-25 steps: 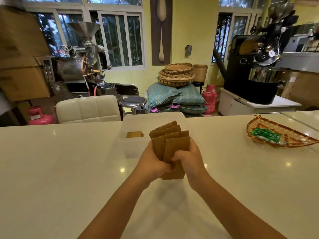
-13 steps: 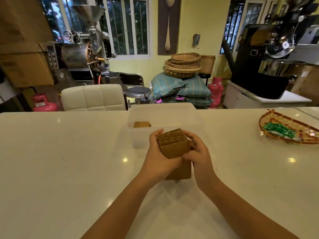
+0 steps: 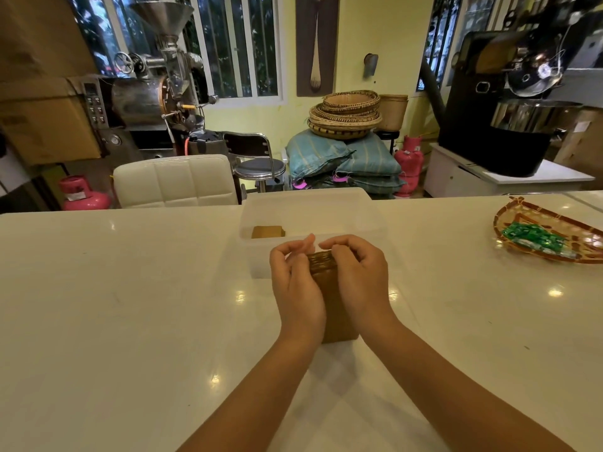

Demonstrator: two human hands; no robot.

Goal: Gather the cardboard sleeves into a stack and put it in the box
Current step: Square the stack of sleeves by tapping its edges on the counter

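Fingers of both hands clamp the sleeve stack [image 3: 336, 305] upright before the box [image 3: 375, 220], tray [image 3: 522, 252] well right.

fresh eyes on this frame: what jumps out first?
The two hands at centre: left hand and right hand press a stack of cardboard sleeves standing on edge on the white table. Just behind sits the translucent box with a few sleeves already inside at its left. Far right on the table, a woven tray holds green packets.
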